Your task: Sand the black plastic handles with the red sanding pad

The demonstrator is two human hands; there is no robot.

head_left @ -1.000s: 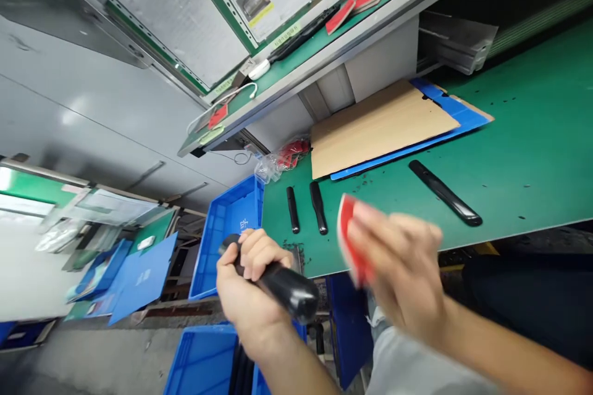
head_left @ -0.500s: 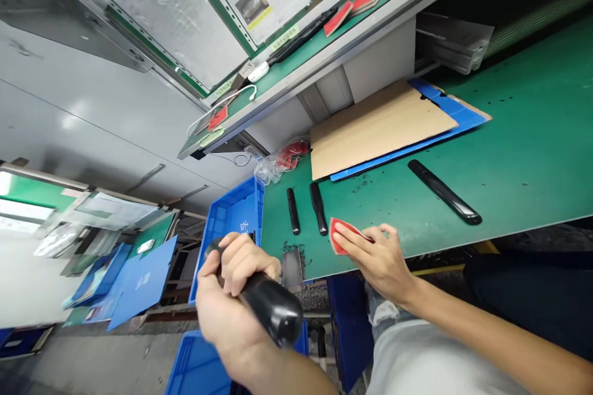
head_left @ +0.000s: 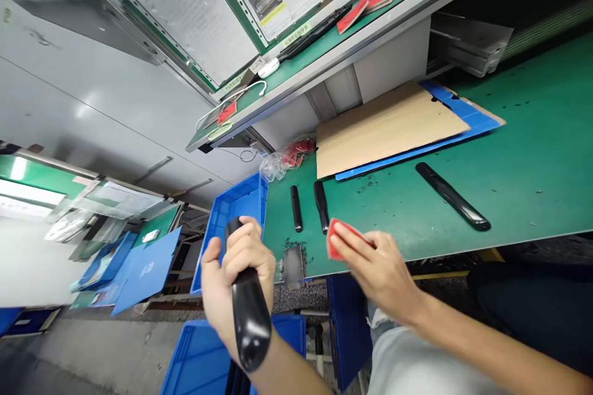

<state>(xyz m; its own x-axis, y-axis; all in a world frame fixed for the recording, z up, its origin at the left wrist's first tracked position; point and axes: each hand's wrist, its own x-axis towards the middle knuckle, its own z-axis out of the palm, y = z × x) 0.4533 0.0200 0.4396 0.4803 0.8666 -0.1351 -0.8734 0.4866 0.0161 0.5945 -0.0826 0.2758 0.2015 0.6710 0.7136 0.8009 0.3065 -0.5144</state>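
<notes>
My left hand (head_left: 245,259) is closed around a glossy black handle-shaped part (head_left: 251,321), raised near the camera with its rounded end tilted down. In my right hand (head_left: 375,265) a folded red sanding pad (head_left: 340,237) is pinched under the fingers, at the bench's front edge and apart from the held part. Just beyond the pad lies a black handle piece (head_left: 320,205), with a smaller black piece (head_left: 296,208) to its left. Farther right on the green bench (head_left: 380,210) rests a longer black handle piece (head_left: 451,196).
A cardboard sheet (head_left: 389,129) lies over a blue sheet (head_left: 484,120) at the back. Blue crates stand left of the bench (head_left: 231,197) and below it (head_left: 194,352). A shelf (head_left: 333,52) overhangs the rear. Dark debris dots the bench near a grey plate (head_left: 293,265).
My left hand has turned the black part, so it points more steeply downward. My right hand keeps its hold on the red pad and has barely moved. The view has shifted slightly.
</notes>
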